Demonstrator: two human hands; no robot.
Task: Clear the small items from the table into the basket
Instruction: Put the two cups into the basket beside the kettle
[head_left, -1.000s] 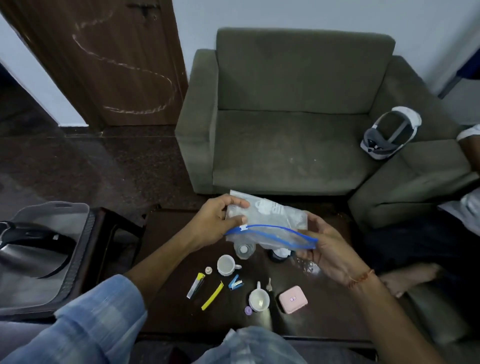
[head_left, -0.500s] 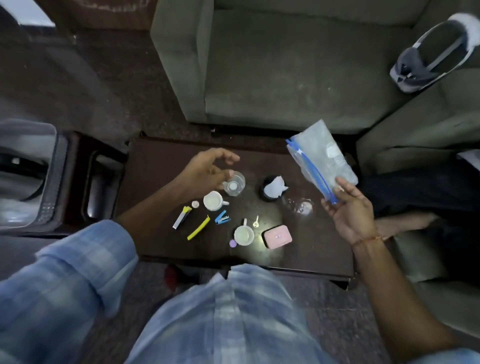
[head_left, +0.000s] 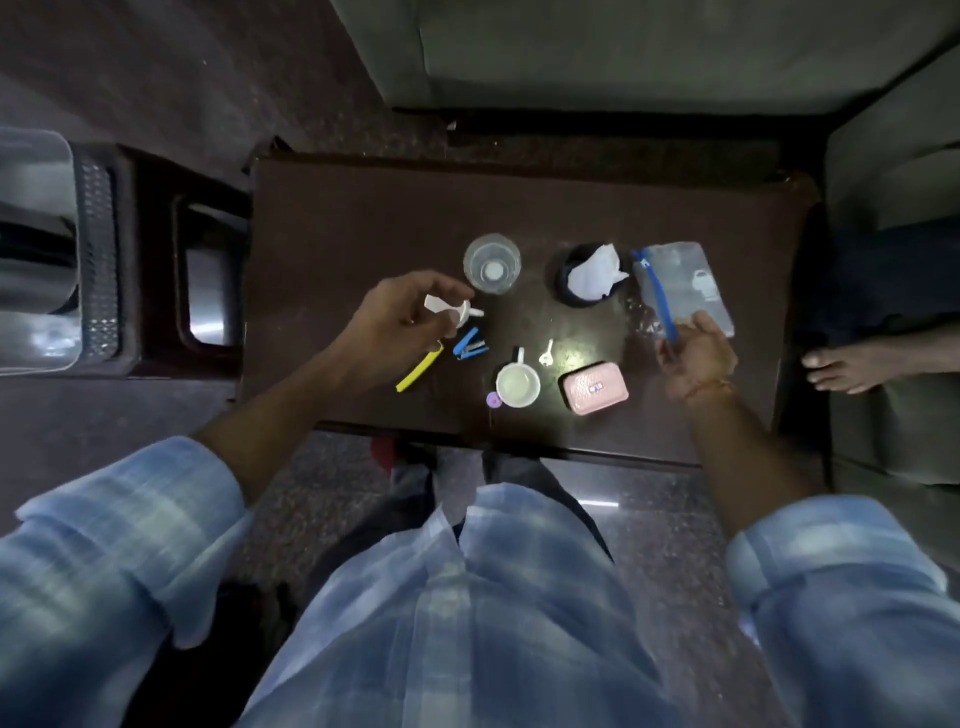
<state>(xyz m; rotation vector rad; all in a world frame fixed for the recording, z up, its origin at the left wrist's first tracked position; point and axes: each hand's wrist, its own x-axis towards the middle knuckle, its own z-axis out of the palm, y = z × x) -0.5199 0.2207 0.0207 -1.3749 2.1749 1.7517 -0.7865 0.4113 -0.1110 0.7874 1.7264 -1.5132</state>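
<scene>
On the dark table (head_left: 363, 218) my left hand (head_left: 397, 325) grips a small white cup (head_left: 462, 313), tilted just above the surface. My right hand (head_left: 696, 358) pinches the blue zip edge of a clear plastic bag (head_left: 685, 288) at the table's right side. Between the hands lie a blue stapler (head_left: 470, 345), a yellow strip (head_left: 420, 368), a second white cup (head_left: 518, 383), a small key (head_left: 545, 353), a pink case (head_left: 593, 387) and a purple cap (head_left: 493, 399). The grey basket (head_left: 96, 249) stands on a stool to the left.
A clear glass (head_left: 492, 264) and a black bowl with white tissue (head_left: 592, 273) stand mid-table. A green sofa (head_left: 623, 47) runs along the far side. Another person's bare foot (head_left: 852, 364) rests right of the table.
The view tilted down over the table. My left hand dropped onto the small white cup and closed on it. My right hand lowered the bag to the table's right side.
</scene>
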